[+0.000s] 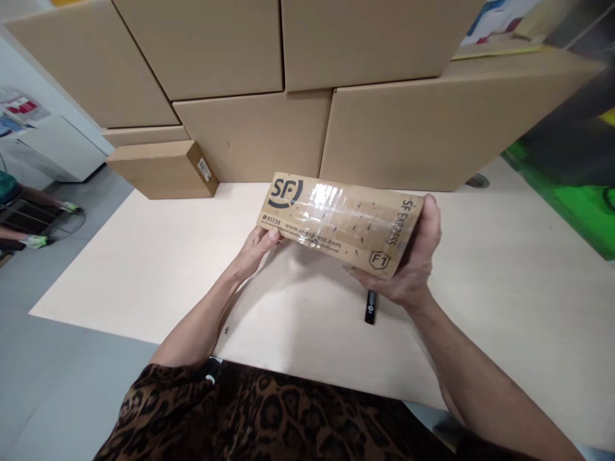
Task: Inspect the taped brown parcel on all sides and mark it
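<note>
A carton (154, 171) lies on the table (144, 269), left of the parcel (331, 221), before stacked boxes (259, 137).

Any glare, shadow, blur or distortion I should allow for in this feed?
Head view, centre: white glare streaks the SF EXPRESS box; head view, below it: a soft shadow on the table; head view, right: the green surface is blurred, and the large carton behind looks stretched.
</note>
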The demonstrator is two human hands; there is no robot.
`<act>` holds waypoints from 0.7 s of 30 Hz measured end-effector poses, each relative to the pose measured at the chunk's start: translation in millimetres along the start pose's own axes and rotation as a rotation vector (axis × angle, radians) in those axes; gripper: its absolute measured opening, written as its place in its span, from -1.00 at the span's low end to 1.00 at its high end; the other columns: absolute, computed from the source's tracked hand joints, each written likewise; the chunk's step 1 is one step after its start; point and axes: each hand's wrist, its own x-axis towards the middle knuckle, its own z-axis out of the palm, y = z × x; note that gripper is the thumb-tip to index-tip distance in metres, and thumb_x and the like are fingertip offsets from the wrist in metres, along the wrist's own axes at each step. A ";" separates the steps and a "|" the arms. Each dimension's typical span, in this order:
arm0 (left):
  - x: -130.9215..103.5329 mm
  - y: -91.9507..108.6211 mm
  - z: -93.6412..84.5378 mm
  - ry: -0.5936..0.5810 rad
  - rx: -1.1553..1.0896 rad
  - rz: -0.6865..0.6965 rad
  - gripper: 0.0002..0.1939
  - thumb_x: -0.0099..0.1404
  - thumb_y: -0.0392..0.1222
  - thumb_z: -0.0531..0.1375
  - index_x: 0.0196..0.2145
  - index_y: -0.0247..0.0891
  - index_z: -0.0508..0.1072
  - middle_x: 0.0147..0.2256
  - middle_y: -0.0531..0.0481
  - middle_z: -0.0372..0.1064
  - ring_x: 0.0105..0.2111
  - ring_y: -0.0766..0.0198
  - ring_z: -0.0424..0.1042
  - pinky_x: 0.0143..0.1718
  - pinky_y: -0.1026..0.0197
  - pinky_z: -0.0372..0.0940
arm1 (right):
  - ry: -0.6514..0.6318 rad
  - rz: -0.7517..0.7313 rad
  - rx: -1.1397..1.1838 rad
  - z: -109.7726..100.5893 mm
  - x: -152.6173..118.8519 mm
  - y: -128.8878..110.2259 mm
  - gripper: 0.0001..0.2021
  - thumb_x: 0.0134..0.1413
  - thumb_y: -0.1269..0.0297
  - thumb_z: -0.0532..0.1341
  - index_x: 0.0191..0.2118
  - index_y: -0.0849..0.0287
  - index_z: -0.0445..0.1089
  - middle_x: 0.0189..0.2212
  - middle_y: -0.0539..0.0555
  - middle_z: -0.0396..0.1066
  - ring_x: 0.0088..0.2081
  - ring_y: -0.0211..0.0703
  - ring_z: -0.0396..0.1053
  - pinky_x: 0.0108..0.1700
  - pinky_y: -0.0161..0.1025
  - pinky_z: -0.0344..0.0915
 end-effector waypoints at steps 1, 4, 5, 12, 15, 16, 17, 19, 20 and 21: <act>-0.6 -0.7 0.7 -0.009 0.016 0.019 -0.34 0.20 0.45 0.42 -0.08 -0.20 0.66 0.05 -0.21 0.64 0.14 -0.07 0.54 0.18 0.01 0.43 | 0.013 -0.047 -0.008 0.2 1.1 -1.7 0.36 -0.39 -0.22 0.63 0.54 -0.23 -0.04 0.50 0.15 0.03 0.59 0.52 -0.15 0.57 0.44 -0.02; -1.1 -0.5 3.3 0.004 0.070 0.072 -0.38 0.26 0.41 0.40 0.02 -0.13 0.66 0.17 -0.19 0.57 0.20 -0.09 0.48 0.21 0.00 0.42 | 0.039 -0.089 0.091 1.3 4.9 -5.5 0.18 -0.16 -0.20 0.57 0.54 -0.28 0.02 0.49 0.11 0.11 0.57 0.44 0.00 0.52 0.42 0.15; -1.4 0.1 4.5 0.005 0.082 0.085 -0.38 0.28 0.39 0.39 0.09 -0.10 0.64 0.21 -0.18 0.54 0.22 -0.11 0.46 0.22 -0.03 0.42 | 0.049 -0.059 0.169 2.0 5.8 -6.4 0.10 -0.10 -0.17 0.56 0.52 -0.32 0.07 0.48 0.07 0.14 0.56 0.40 0.07 0.52 0.41 0.16; -6.7 0.2 14.0 -0.135 0.016 0.122 -0.14 0.35 0.28 0.38 0.47 0.00 0.28 0.35 -0.21 0.41 0.45 -0.20 0.25 0.45 -0.22 0.23 | 0.198 0.259 0.480 15.8 5.7 -16.8 -0.26 0.05 -0.01 0.47 0.37 -0.29 0.34 0.30 0.02 0.47 0.43 0.25 0.34 0.45 0.41 0.30; -6.3 -2.3 15.8 -0.092 -0.053 0.092 -0.13 0.29 0.27 0.44 0.43 0.00 0.33 0.36 -0.22 0.40 0.46 -0.21 0.26 0.47 -0.22 0.20 | 0.216 0.355 0.538 22.1 5.2 -20.0 -0.31 0.06 -0.04 0.44 0.33 -0.25 0.37 0.23 0.03 0.54 0.39 0.24 0.41 0.33 0.35 0.46; -5.9 -2.6 16.7 -0.063 -0.073 0.083 -0.15 0.28 0.26 0.45 0.41 -0.01 0.36 0.35 -0.22 0.42 0.45 -0.21 0.27 0.47 -0.21 0.21 | 0.219 0.381 0.565 23.2 5.2 -19.8 -0.31 0.06 -0.04 0.44 0.33 -0.24 0.37 0.22 0.02 0.55 0.38 0.23 0.41 0.32 0.33 0.48; -5.4 -2.4 17.9 -0.031 -0.091 0.075 -0.16 0.26 0.25 0.47 0.39 -0.02 0.39 0.33 -0.22 0.44 0.44 -0.21 0.29 0.46 -0.20 0.23 | 0.222 0.403 0.593 23.8 5.2 -18.9 -0.30 0.06 -0.05 0.44 0.33 -0.24 0.37 0.22 0.02 0.55 0.38 0.22 0.41 0.31 0.32 0.49; -4.3 -0.6 21.2 0.033 -0.123 0.066 -0.17 0.23 0.25 0.49 0.35 -0.05 0.43 0.28 -0.21 0.50 0.39 -0.21 0.38 0.41 -0.19 0.30 | 0.212 0.431 0.634 23.5 4.7 -15.8 -0.25 0.03 -0.06 0.46 0.36 -0.24 0.34 0.23 0.01 0.56 0.40 0.24 0.39 0.32 0.32 0.48; -3.7 0.6 22.9 0.063 -0.140 0.063 -0.16 0.21 0.26 0.49 0.34 -0.07 0.44 0.25 -0.21 0.53 0.36 -0.20 0.42 0.39 -0.18 0.33 | 0.194 0.441 0.643 23.1 4.1 -13.6 -0.21 -0.01 -0.06 0.49 0.37 -0.26 0.33 0.24 0.01 0.55 0.40 0.25 0.39 0.32 0.32 0.48; -3.0 1.9 24.4 0.091 -0.159 0.059 -0.15 0.19 0.27 0.50 0.32 -0.08 0.45 0.22 -0.21 0.56 0.33 -0.20 0.45 0.36 -0.17 0.36 | 0.167 0.452 0.646 22.8 3.3 -11.3 -0.16 -0.05 -0.05 0.52 0.38 -0.28 0.32 0.25 0.00 0.55 0.40 0.26 0.39 0.33 0.33 0.47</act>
